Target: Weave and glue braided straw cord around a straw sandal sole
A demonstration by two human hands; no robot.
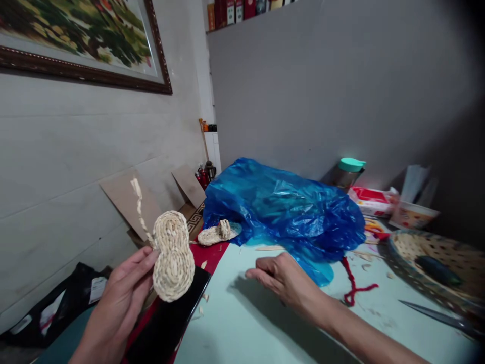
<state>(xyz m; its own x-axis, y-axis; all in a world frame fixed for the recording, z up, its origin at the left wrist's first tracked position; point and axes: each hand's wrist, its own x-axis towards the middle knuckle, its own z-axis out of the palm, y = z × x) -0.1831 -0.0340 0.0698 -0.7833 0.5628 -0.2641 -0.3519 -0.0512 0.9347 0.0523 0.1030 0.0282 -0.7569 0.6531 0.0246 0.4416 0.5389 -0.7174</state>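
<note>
Thumb and fingers of my left hand [127, 288] pinch the left edge of a woven straw sole [172, 258], held upright above the table's left side. A twisted straw strand [140, 207] sticks up from its edge beside my fingers. My right hand [278, 275] hovers over the pale table, its fingers curled in and the thumb pointing left. Nothing shows between them, though the palm side is hidden. Beyond the hands lies a small straw slipper [220, 232] with a woven strap, against a blue plastic bag [280, 207].
A knife [439, 316] lies at the right, near a woven basket [401, 240] holding a dark green object. Red cord [352, 288] and straw scraps lie on the table [235, 323]. Behind are a green-lidded jar [348, 172] and a tissue pack [373, 202]. A black panel [166, 323] is at left.
</note>
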